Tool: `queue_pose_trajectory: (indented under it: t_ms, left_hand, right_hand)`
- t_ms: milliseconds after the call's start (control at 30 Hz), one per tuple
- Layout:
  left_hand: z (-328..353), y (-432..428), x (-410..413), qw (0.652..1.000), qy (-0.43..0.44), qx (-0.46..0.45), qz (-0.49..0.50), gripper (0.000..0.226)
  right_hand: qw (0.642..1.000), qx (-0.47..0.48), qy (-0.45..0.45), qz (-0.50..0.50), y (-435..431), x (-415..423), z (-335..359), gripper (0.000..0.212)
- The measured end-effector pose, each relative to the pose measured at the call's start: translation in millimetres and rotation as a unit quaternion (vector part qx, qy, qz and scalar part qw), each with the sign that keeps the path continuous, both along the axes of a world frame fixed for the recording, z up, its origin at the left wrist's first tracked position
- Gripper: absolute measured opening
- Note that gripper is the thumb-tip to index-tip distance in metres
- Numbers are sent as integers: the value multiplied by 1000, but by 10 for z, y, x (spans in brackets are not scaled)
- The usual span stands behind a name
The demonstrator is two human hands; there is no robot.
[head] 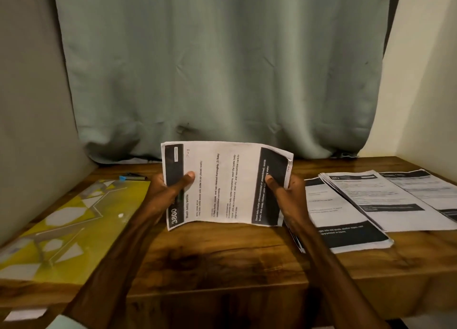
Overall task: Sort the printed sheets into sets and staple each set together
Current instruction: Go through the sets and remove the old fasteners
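Left hand [165, 193] and right hand [289, 194] pinch sheets [223, 187] between them.

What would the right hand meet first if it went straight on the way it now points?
Probably the curtain behind the table. The right hand points forward and grips the paper, which would travel with it; nothing else shows in that line, though depth is hard to judge.

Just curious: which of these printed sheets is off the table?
The 3800 sheet, held by left hand and right hand; other sheets lie on the table.
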State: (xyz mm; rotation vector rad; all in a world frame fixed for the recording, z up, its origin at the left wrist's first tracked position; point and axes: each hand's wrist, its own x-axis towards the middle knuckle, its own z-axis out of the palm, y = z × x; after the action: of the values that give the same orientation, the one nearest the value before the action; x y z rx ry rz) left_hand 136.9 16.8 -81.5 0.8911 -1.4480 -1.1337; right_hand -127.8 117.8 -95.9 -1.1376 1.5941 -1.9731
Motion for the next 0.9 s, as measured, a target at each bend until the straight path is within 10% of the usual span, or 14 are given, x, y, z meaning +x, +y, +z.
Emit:
queue_pose_trajectory:
  t_ms: [567,900]
  left_hand:
    - [-154,-100,75,995,-98,-26,9,16]
    - [11,-361,288,991,-102,66,47,30]
  right_hand:
    - [993,111,23,46,88,68,-284,38]
    - [943,105,-208,236,310,-37,-307,41]
